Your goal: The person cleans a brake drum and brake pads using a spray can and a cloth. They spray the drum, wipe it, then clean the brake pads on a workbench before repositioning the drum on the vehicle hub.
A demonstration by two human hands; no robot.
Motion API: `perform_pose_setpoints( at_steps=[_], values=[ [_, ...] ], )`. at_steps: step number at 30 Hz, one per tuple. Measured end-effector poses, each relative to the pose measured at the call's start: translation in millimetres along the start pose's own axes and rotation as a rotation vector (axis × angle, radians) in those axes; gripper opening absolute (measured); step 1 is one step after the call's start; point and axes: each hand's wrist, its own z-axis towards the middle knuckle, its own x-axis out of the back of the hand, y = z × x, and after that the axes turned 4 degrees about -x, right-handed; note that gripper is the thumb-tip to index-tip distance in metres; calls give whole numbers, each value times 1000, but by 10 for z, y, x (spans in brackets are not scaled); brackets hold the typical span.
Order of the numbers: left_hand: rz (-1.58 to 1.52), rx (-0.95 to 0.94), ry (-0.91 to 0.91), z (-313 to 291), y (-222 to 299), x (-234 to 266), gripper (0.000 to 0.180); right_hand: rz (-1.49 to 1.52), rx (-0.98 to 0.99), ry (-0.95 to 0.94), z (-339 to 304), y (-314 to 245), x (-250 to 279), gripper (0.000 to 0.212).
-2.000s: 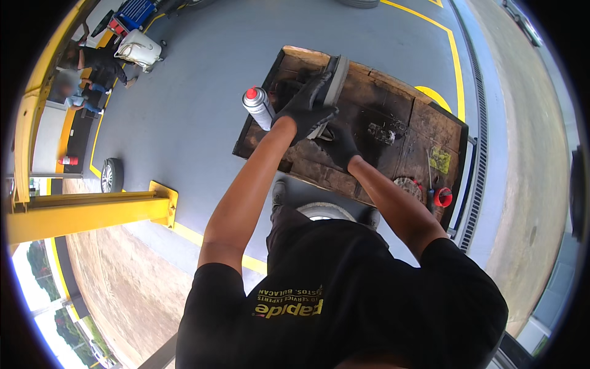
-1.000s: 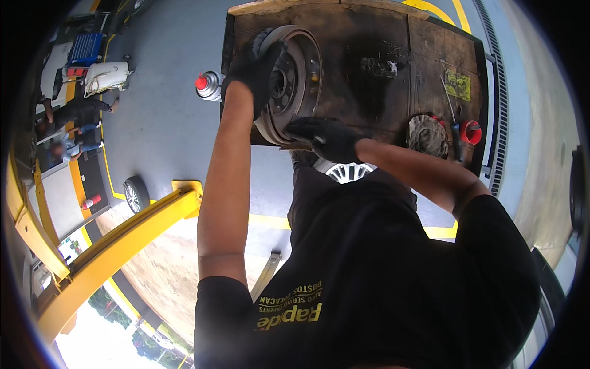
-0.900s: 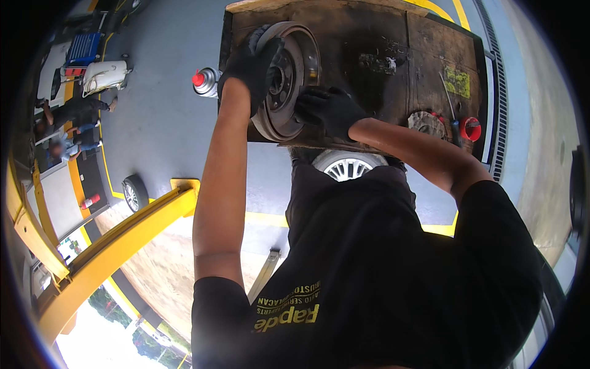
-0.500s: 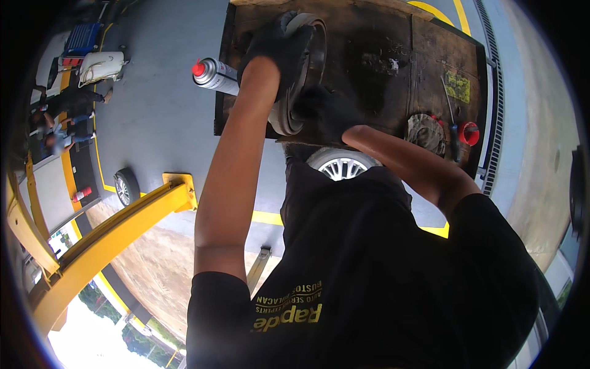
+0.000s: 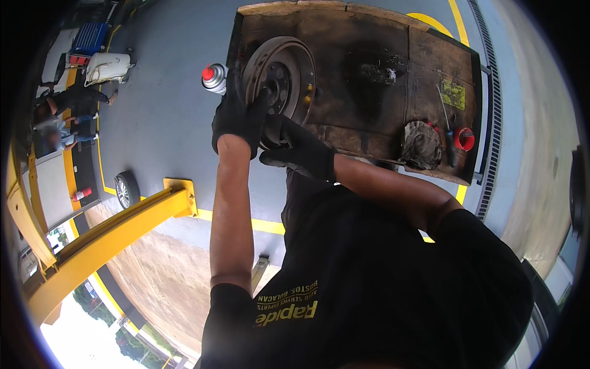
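Observation:
A brake drum (image 5: 296,58), a round rusty-grey metal piece with holes in its face, is tilted up at the left end of the worktable. My left hand (image 5: 238,126), in a black glove, grips its left side, with the thumb over the face and the fingertips partly hidden. Round the drum's near lower rim curls my right hand (image 5: 304,150), also gloved, thumb on one side and fingers on the other. Just left of my left hand is a spray can (image 5: 214,80) with a red cap, its lower part hidden.
The worktable's dark, stained top (image 5: 350,37) holds a crumpled rag (image 5: 421,145), a screwdriver (image 5: 450,147) and a red cup-shaped piece (image 5: 464,139) at right. A yellow lift arm (image 5: 117,237) and a wheel (image 5: 127,189) are at left. People (image 5: 67,123) are farther off.
The brake drum has turned from nearly edge-on to show its face and shifted left. My left hand has slid down to its near left side; my right hand has moved left and nearer to me.

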Motion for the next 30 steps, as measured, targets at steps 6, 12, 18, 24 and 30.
perform_pose_setpoints(
  at_steps=[6,12,18,24,30],
  values=[
    [206,-176,157,349,608,-35,65,-1104,102,-107,70,-233,610,50],
    [89,-232,-8,748,792,-138,58,-1734,-64,-27,412,-568,897,31],
    [16,-591,112,776,475,-290,61,-942,82,-26,78,-288,557,31],
    [-160,-336,30,754,661,-375,57,-1411,-103,48,59,-534,656,40],
    [-32,-405,150,930,614,-320,51,-1244,85,48,71,-476,558,32]
  ],
)
